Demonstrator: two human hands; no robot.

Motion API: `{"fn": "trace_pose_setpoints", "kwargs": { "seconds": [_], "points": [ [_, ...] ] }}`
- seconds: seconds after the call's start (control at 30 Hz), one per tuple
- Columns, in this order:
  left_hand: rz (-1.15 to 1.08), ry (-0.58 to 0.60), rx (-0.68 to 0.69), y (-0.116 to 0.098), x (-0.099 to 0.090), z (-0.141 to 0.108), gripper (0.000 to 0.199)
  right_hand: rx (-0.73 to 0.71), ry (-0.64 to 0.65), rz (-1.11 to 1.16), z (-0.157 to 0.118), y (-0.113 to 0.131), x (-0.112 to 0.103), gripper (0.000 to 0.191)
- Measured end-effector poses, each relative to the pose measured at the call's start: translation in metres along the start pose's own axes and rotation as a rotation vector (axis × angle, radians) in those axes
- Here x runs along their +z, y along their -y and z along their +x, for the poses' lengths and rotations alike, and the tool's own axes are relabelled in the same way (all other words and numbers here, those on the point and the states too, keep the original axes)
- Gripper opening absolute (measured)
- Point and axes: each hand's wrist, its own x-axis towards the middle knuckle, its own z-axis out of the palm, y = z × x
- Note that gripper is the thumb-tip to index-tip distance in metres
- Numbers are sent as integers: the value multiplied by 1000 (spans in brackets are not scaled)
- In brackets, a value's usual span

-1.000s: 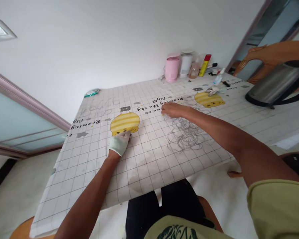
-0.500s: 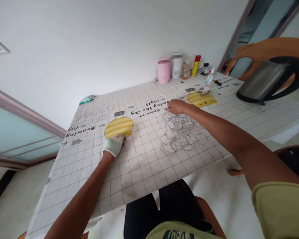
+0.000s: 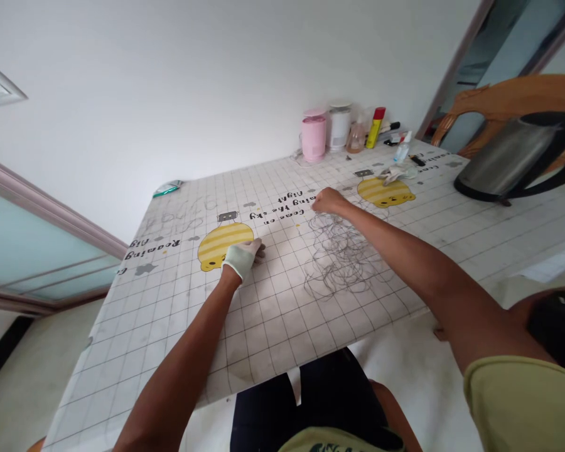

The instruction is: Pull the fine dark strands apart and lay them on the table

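Note:
A loose tangle of thin dark strands, like hair or thread [image 3: 341, 257], lies spread on the tablecloth [image 3: 282, 326]. At its far left edge is my bare right hand [image 3: 328, 202], closed with fingertips pinched low over the printed letters. Whatever it pinches is too fine to make out. My left hand [image 3: 245, 257] wears a pale glove and is left of the tangle, over the right side of a printed yellow balloon [image 3: 221, 242]. Its fingers are bent together, and anything between them cannot be made out.
A steel kettle [image 3: 503, 160] stands at the right. Along the wall are a pink container [image 3: 313, 137], a white container [image 3: 339, 127] and a red-and-yellow can [image 3: 375, 128]. A crumpled pale glove [image 3: 398, 172] lies near a small bottle [image 3: 402, 147]. A green packet [image 3: 167, 188] sits at the far left corner.
My left hand has moved right, from the lower part of the balloon print to its right side. The right hand stays almost in place, closed at the tangle's edge.

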Motion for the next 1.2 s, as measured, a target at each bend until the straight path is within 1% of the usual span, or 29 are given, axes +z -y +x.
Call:
{"fn": "trace_pose_setpoints", "kwargs": {
  "seconds": [0.1,0.17,0.27,0.37,0.43,0.5,0.57,0.63,0.7,0.73,0.8,0.87,0.93,1.0,1.07,1.1,1.2],
  "points": [
    [-74,37,-11,-1,0,-7,34,-15,-64,114,-4,-7,-26,18],
    [-75,31,0,-5,0,-15,34,-27,-124,173,-8,-9,-39,18],
    [-59,25,39,-21,4,-30,35,-40,-255,280,-18,-3,-49,20],
    [-17,50,133,-43,12,-48,39,-85,-372,354,-36,19,-47,23],
    [17,49,196,-60,18,-60,46,-148,-404,342,-51,40,-40,26],
    [41,-2,239,-75,25,-69,55,-205,-392,312,-67,63,-32,29],
    [85,-75,286,-85,29,-76,61,-238,-351,278,-82,85,-21,32],
    [91,-141,303,-89,31,-79,58,-247,-298,231,-95,104,-9,36],
    [20,-163,276,-87,30,-80,46,-245,-253,184,-105,118,2,38],
    [-38,-156,250,-85,29,-80,40,-243,-241,175,-108,124,8,37],
    [-169,-130,195,-79,23,-79,33,-256,-234,213,-112,130,17,35],
    [-281,-120,167,-72,15,-78,30,-314,-232,291,-114,132,25,35],
    [-369,-139,168,-65,7,-76,27,-427,-285,323,-116,128,32,36],
    [-448,-169,169,-59,-1,-73,26,-558,-382,287,-119,120,38,32],
    [-508,-187,168,-52,-8,-71,26,-638,-440,264,-123,111,45,27],
    [-528,-190,169,-49,-10,-69,26,-654,-426,277,-126,107,49,25],
    [-555,-188,174,-40,-11,-66,27,-618,-285,395,-135,100,62,26]
  ]
}}
